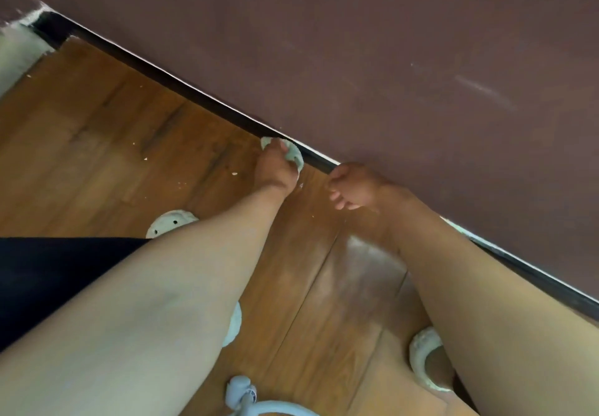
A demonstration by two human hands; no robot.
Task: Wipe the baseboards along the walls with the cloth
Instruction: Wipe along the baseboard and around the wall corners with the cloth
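Currently: cloth [293, 155], pale and bunched, is pressed to the dark baseboard [194, 95] about midway along the visible run, where it meets the wood floor [97, 123]. Left hand [277, 170] grips it, fingers curled round the wad. Right hand [351, 188] sits just beside, low against the same strip, fingers curled under with nothing visible in them; it looks like a brace.

Obs.: the baseboard's top edge shows as a thin pale line under the maroon wall [356, 42]. Crumbs [145, 158] lie scattered on the floor to the left, a few near the cloth.

Judgement: a stroke is in hand, with most of the strip toward the far corner unwiped.

- Cover both the face and the top ledge, since dust likely sits on the ledge.
- Use long overlapping passes in one direction.
- Refold the wad to a clean side when it greys.
- Avoid dragging floor crumbs up onto the board.

Also noted: white slipper [171, 221] by the left forearm.
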